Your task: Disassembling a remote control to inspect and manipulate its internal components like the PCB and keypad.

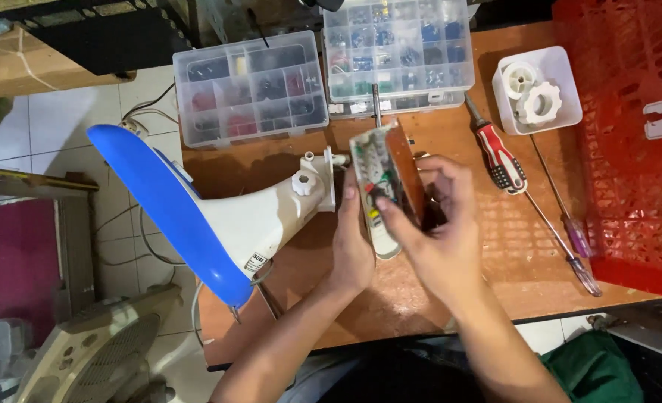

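Two bare forearms reach up from the bottom edge over a brown wooden table [391, 298]. Between the hands, above the table's middle, stands one small brown circuit board fixed to a white plastic panel [382, 186], tilted upright on its long edge, with red, green and yellow parts on its face. The left hand [352, 250] grips the panel's left edge, fingers closed around it. The right hand [443, 224] holds the right side, its thumb pressing on the components.

Just left lies one white horn-shaped megaphone with a blue rim [211, 216], its narrow end near the board. To the right lie two screwdrivers: one thick with a red and black handle [499, 157], one thin with a clear purple handle [570, 239]. Farther right is one red plastic basket [629, 142]. At the table's far edge sit two clear compartment boxes of small parts [250, 88] and one white square tray holding two white knobs [536, 88].
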